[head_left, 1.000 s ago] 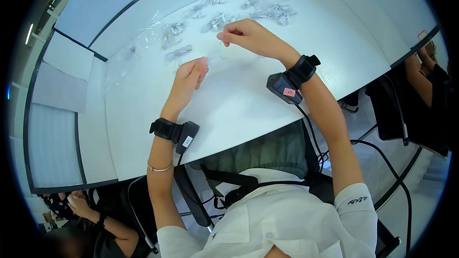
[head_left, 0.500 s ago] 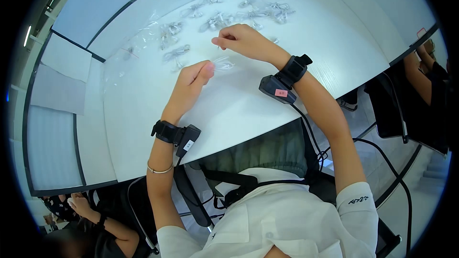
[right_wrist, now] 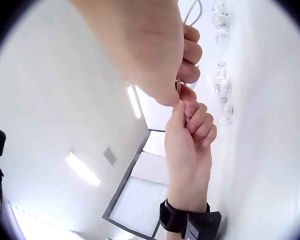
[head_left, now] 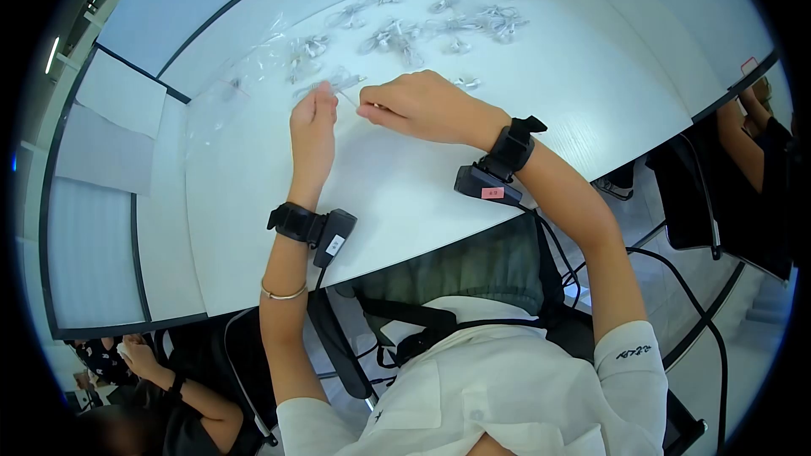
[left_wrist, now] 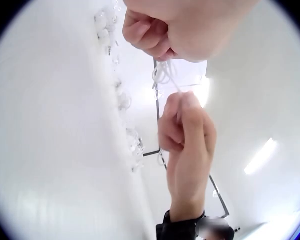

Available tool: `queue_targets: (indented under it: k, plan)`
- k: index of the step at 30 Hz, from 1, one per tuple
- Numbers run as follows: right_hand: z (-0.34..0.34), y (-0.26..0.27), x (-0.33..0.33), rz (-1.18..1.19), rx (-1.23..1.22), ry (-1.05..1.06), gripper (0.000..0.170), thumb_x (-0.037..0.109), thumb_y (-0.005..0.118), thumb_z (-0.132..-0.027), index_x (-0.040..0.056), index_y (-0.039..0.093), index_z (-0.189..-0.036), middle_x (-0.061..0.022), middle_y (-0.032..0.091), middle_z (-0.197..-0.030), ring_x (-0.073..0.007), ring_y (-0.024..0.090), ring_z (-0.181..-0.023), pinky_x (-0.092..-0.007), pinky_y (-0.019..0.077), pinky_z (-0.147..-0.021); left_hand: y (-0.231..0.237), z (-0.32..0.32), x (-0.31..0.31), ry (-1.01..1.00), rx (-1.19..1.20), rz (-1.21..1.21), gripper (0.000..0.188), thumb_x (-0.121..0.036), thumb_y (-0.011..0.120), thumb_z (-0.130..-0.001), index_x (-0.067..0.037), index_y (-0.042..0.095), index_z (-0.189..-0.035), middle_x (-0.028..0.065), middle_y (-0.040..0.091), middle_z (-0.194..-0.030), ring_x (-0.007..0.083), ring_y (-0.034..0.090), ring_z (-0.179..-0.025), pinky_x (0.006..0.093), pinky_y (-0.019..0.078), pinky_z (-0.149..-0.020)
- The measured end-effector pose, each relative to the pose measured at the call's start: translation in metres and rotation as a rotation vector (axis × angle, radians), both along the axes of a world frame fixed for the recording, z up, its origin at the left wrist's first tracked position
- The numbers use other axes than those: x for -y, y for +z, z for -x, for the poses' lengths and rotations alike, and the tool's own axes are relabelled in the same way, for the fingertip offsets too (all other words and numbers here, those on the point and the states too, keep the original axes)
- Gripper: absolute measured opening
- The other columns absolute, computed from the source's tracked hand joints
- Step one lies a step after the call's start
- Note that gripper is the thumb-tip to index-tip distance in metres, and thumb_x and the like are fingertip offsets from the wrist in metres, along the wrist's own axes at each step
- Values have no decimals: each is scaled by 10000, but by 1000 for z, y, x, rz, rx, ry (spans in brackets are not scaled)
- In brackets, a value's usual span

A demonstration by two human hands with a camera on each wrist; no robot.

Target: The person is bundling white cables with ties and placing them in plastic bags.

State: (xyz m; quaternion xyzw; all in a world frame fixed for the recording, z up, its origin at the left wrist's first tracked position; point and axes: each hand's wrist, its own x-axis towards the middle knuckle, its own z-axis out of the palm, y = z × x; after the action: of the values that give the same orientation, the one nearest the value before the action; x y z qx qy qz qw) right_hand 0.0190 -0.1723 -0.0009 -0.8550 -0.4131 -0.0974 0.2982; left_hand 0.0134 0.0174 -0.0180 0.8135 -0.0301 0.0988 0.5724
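Cord [left_wrist: 176, 85] in L hand [left_wrist: 190, 27], loops [left_wrist: 157, 76] clearest in L-wrist view.

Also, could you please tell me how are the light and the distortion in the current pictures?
Head view: strong fisheye curving, black surround, a pale sheen on the table. Left wrist view: glaring ceiling lamp, washed-out tabletop, dark corners. Right wrist view: similar lamp glare and dark corners; the cable bundles look pale and soft.

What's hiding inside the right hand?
A thin white cord runs between the left hand and the right hand. The grip covers whatever else is inside, so I can't see that part.
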Motion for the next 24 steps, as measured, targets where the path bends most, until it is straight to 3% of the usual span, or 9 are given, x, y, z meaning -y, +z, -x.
queue_targets:
  k: [2,5,9,15,20,23,24]
  plan:
    - [0,-1,0,9,48,28,255,290,461,-935,72,553,-838,-107,554,-623,-294,550,-576,-387,417,-538,-14,-5,-3,-29,182,-216,429,-344,437,-958,21,518,-748,38,444,-570,142,404,-536,303,349,-519]
    - [-3,0,5,-60,117,37,231,278,476,-928,75,561,-857,-98,560,-656,-285,553,-599,-373,423,-545,-12,-1,-1,-167,-17,-361,395,-312,435,-955,39,519,-795,96,495,-621,188,454,-603,358,381,-594]
    - [-12,7,17,-154,62,-84,216,267,486,-924,73,560,-863,-90,568,-700,-277,554,-625,-361,427,-556,-2,5,0,-481,-160,-218,318,-253,432,-969,-57,453,-719,-62,355,-626,43,296,-565,213,261,-504]
    - [-23,3,25,-235,-152,-60,294,330,466,-932,70,561,-832,-66,564,-697,-237,540,-670,-351,420,-608,20,18,4,-667,-397,-29,364,-324,410,-976,-108,387,-684,-70,315,-620,43,242,-534,206,204,-478]
    - [-30,-1,26,-318,-438,69,279,250,481,-933,-1,531,-823,-37,553,-752,-129,468,-688,-280,381,-642,26,21,5,-680,-335,247,406,-366,396,-974,-124,333,-654,-62,271,-585,48,207,-504,223,181,-462]
    - [-28,-19,13,-440,-399,88,316,270,452,-951,-6,519,-812,-23,543,-762,-119,458,-698,-282,373,-637,29,21,8,-591,-268,365,413,-375,399,-971,-127,328,-649,-62,258,-571,52,205,-492,230,178,-459]
    - [-24,-18,11,-378,-404,117,344,296,426,-960,4,514,-801,-34,515,-710,-141,447,-670,-300,373,-631,30,21,8,-549,-243,397,414,-378,400,-970,-126,329,-649,-62,255,-568,53,207,-489,231,178,-459]
